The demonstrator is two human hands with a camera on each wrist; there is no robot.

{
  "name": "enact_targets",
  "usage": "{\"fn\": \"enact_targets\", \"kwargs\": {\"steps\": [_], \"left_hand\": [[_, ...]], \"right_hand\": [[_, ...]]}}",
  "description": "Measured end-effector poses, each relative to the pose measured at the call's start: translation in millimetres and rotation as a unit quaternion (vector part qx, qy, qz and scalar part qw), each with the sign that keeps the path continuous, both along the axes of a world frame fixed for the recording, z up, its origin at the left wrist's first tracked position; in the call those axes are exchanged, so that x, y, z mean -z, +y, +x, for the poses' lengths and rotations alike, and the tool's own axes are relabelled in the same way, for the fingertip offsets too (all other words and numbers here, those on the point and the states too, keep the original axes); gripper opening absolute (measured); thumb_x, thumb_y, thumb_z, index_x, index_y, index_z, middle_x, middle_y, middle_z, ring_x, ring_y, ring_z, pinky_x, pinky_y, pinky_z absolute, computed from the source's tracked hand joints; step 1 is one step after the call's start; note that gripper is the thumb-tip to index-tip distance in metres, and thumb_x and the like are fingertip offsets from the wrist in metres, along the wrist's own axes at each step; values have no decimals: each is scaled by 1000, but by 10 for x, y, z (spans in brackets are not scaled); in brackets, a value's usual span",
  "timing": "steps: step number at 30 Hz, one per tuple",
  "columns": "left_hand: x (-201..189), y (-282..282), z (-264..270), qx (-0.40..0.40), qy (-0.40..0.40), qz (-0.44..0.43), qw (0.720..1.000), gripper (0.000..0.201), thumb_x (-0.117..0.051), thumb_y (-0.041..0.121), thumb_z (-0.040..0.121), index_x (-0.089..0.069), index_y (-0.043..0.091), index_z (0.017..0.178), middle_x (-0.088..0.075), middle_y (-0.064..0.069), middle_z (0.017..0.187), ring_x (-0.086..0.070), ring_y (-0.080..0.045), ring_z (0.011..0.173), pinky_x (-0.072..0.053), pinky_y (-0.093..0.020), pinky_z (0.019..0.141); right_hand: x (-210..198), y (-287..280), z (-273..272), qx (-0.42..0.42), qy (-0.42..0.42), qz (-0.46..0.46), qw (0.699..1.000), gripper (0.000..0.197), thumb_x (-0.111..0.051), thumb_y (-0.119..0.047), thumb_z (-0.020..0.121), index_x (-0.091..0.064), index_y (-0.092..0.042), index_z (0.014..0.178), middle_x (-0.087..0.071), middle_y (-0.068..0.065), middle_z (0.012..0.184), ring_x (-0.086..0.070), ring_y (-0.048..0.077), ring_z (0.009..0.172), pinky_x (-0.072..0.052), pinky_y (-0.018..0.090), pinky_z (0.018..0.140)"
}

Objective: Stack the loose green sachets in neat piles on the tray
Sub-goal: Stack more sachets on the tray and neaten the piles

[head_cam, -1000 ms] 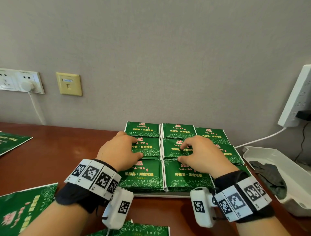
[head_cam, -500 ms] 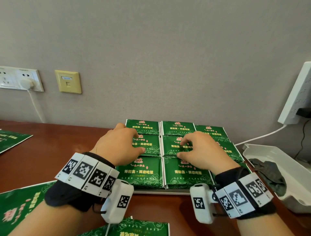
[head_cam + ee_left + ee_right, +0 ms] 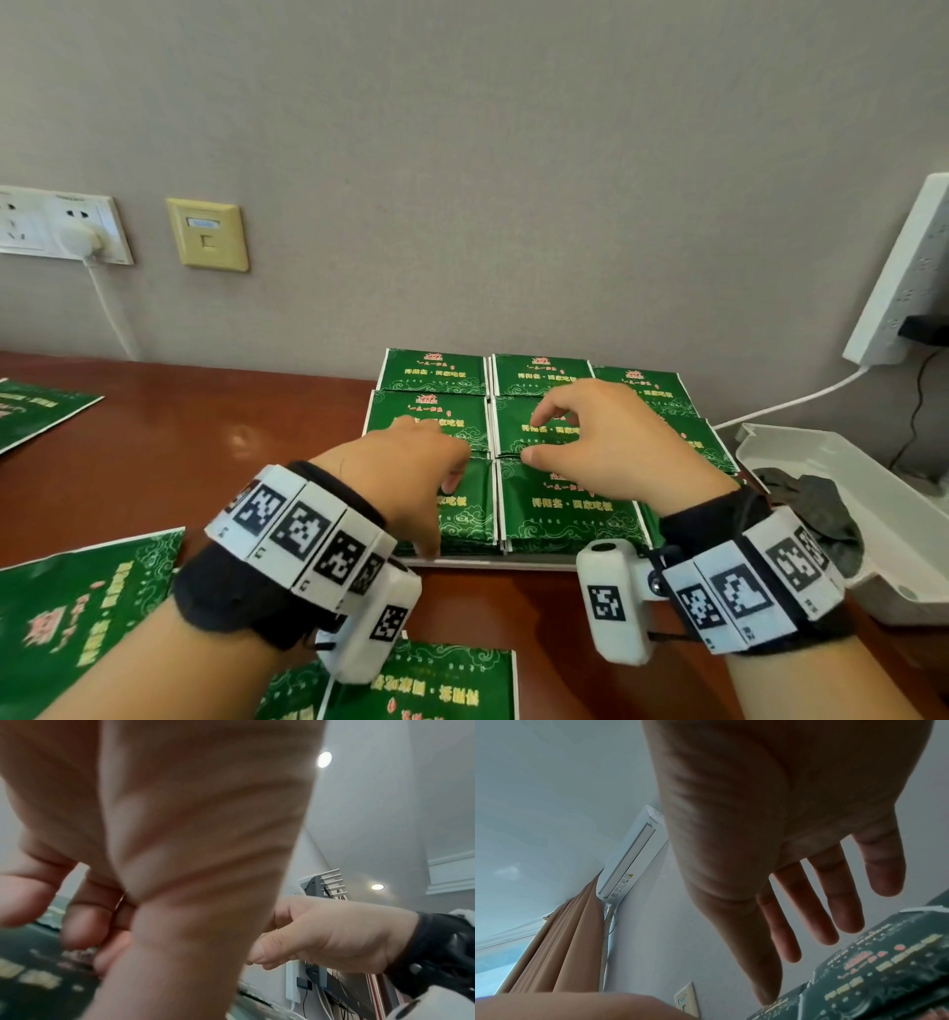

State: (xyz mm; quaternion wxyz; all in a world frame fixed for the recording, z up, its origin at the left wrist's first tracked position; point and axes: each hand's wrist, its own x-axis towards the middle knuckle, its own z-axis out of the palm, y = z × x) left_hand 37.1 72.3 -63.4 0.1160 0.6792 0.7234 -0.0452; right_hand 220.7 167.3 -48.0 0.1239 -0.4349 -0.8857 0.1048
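Green sachets [image 3: 565, 509] lie in neat piles, three rows deep, on a flat tray [image 3: 488, 561] against the wall. My left hand [image 3: 436, 509] is over the front-left pile with its fingers [image 3: 85, 923] curled in and nothing in them; the thumb points down at the pile's front edge. Over the centre pile hovers my right hand [image 3: 536, 434], its fingers [image 3: 829, 902] straight and spread above a sachet [image 3: 885, 973], holding nothing. Loose sachets lie on the table at the near left [image 3: 77, 606], near centre [image 3: 426, 683] and far left [image 3: 31, 411].
A white bin [image 3: 873, 514] with a dark cloth [image 3: 811, 503] stands right of the tray. A white power strip [image 3: 904, 277] leans on the wall above it, its cable trailing down. Wall sockets [image 3: 61, 226] are at the left. Bare wooden table [image 3: 205, 437] lies left of the tray.
My left hand has drawn back from the middle-left pile to the front-left one, its fingers curling in. The right hand has lifted a little off the centre pile and spread its fingers.
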Motion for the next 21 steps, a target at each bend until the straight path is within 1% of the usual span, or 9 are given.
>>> {"fn": "enact_targets", "kwargs": {"steps": [3,7,9,11,14,16,18,20,21], "left_hand": [[8,16,-8,0,-8,3,1000,50,-87,34,70,-49,32,103,-43,9,105,-43,-17,106,-47,-33,87],[-14,12,-10,5,-11,-3,1000,52,-86,42,69,-50,31,106,-45,9,108,-44,-15,105,-47,-32,84],[-54,-14,3,6,-16,2,1000,53,-85,47,69,-51,31,106,-47,8,110,-46,-14,103,-49,-33,85],[-142,-61,32,9,-31,17,999,50,-83,51,70,-53,31,105,-49,11,105,-50,-10,97,-49,-31,80],[-310,-173,105,16,-50,52,997,42,-78,58,74,-56,33,99,-52,17,96,-52,-3,88,-47,-29,75],[-360,-269,153,29,-51,70,996,39,-74,60,77,-61,31,98,-55,15,91,-54,-2,83,-46,-30,71],[-360,-386,153,37,-52,63,996,34,-70,60,81,-64,31,97,-58,14,86,-55,-1,78,-43,-29,67],[-326,-556,99,32,-56,38,997,27,-67,58,84,-66,32,94,-61,14,83,-58,-3,75,-44,-29,68],[-304,-656,56,26,-61,24,998,25,-67,57,85,-68,33,93,-63,14,82,-60,-4,76,-47,-29,70]], "right_hand": [[-5,-8,19,-1,2,-3,1000,33,-74,-51,83,-66,-36,112,-58,-9,129,-54,11,119,-48,35,95],[-16,-20,9,-4,0,-1,1000,34,-74,-51,84,-66,-35,113,-58,-10,127,-55,10,117,-47,33,93],[-38,-52,3,-11,12,0,1000,33,-74,-51,83,-67,-35,112,-59,-11,123,-55,8,114,-46,31,91],[-77,-110,0,-26,33,-1,999,31,-75,-50,83,-68,-35,109,-61,-12,115,-58,7,107,-47,30,87],[-148,-275,-3,-57,72,-11,996,26,-78,-49,81,-70,-33,100,-66,-15,99,-63,3,88,-52,29,79],[-147,-423,7,-73,96,-37,992,24,-80,-47,80,-71,-32,96,-70,-13,92,-64,2,81,-54,29,77],[-115,-575,29,-90,111,-78,987,24,-83,-45,78,-73,-31,95,-73,-10,90,-67,4,81,-57,33,80],[-84,-750,68,-109,127,-123,978,25,-85,-43,76,-75,-28,94,-75,-6,88,-70,8,82,-58,37,84],[-73,-843,89,-118,137,-148,972,25,-85,-41,76,-76,-26,94,-76,-3,86,-72,10,81,-59,37,84]]}}
